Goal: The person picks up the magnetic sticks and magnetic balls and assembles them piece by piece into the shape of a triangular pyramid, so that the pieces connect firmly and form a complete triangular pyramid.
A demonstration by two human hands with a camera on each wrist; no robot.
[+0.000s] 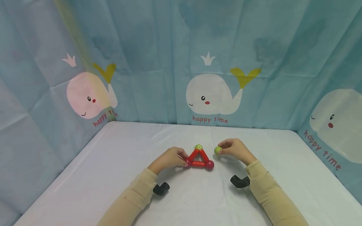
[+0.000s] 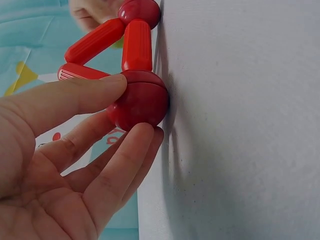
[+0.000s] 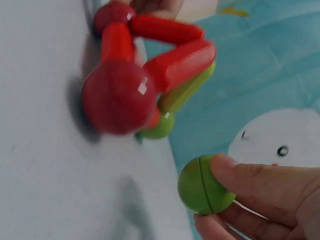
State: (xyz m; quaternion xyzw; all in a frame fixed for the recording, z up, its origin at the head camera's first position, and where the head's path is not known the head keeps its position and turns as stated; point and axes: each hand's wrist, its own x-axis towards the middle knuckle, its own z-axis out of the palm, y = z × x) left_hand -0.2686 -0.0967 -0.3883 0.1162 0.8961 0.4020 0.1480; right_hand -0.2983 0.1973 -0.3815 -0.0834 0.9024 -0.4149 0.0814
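A small frame of red rods (image 1: 198, 164) and balls stands on the white table. My left hand (image 1: 172, 157) grips the dark red ball (image 2: 142, 102) at its left corner, thumb on one side and fingertips underneath. Another dark red ball (image 1: 209, 165) forms the right corner. In the right wrist view, a green rod (image 3: 182, 92) and a green ball (image 3: 159, 127) show at the back of the frame, partly hidden behind red rods. To the right, my right hand (image 1: 236, 149) pinches a loose green ball (image 3: 202, 187) between thumb and fingers, apart from the frame.
A white cloth covers the table (image 1: 118, 147). Blue curtains (image 1: 158, 94) printed with whales hang behind it and along both sides. Black curved pieces stick out by each wrist, one at the left sleeve (image 1: 127, 197) and one at the right sleeve (image 1: 271, 191).
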